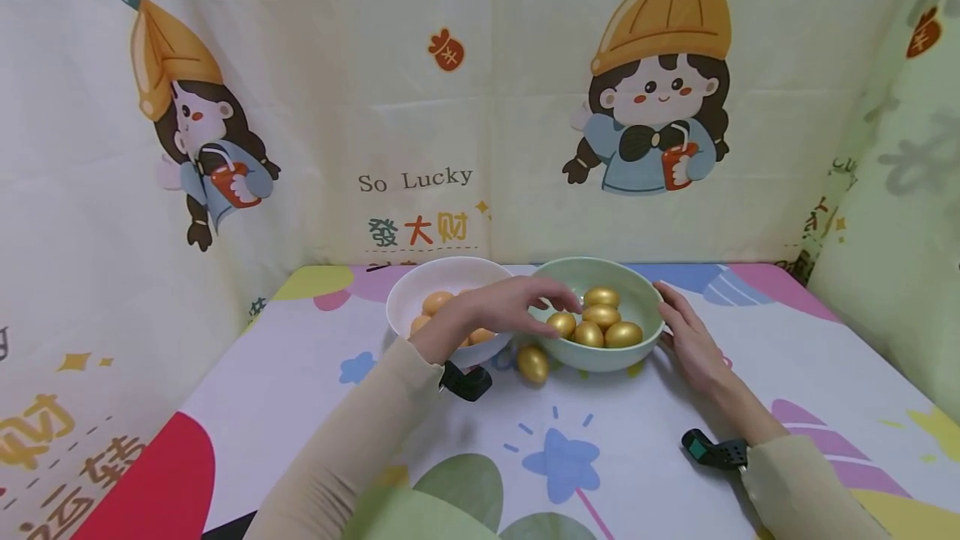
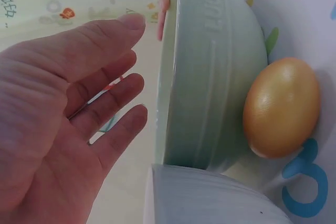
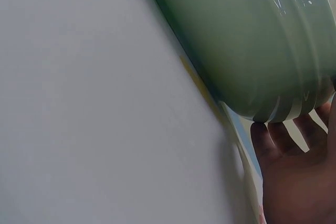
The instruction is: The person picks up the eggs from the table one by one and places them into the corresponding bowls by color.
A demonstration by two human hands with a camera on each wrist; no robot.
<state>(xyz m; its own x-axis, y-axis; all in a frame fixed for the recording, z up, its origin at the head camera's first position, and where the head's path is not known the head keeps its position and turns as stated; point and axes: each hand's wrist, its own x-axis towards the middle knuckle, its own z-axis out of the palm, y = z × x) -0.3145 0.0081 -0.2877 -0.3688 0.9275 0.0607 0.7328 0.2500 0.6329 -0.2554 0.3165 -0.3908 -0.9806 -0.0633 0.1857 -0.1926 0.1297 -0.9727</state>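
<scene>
A light green bowl holds several shiny golden eggs. My left hand hovers over the bowl's left rim with fingers relaxed and apart; the left wrist view shows nothing in its grasp. On the right, the fingertips of my right hand rest against the outside of the green bowl, as the right wrist view confirms. A single golden egg lies on the table by the front left of the green bowl. My left forearm partly covers the white bowl, which contains several orange-brown eggs.
The two bowls stand side by side near the far edge of a table with a patterned cloth. Behind them hangs a cream curtain printed with cartoon figures. Each wrist wears a black strap device.
</scene>
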